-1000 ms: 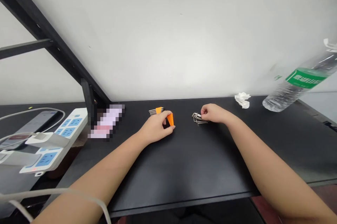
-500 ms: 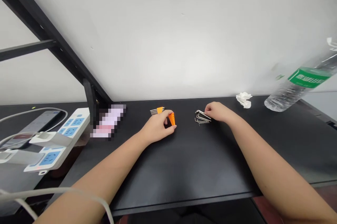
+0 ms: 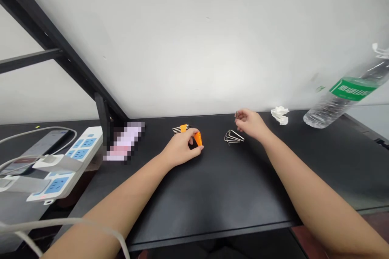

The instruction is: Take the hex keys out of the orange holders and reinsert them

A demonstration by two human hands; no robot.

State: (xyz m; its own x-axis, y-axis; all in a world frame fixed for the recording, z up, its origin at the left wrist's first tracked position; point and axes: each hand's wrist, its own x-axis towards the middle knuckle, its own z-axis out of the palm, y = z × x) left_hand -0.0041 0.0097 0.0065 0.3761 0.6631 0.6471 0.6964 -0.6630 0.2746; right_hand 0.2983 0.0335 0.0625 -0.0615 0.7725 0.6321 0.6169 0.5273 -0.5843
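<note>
We move our right hand (image 3: pixel 249 123) off the loose hex keys (image 3: pixel 236 135), pinching one thin key (image 3: pixel 237 115) | our left hand (image 3: pixel 180 148), half-curled, grips an orange holder (image 3: pixel 198 139) | loose keys lie on the desk (image 3: pixel 212 190).

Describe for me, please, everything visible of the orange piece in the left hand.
The orange piece is small, narrow and bright orange, and looks like plastic. Small marks run along its face, too fine to make out. It slants, its upper end leaning left, gripped between thumb and fingers of the left hand, which partly hides it. Whether it touches the black tabletop is unclear.
</note>
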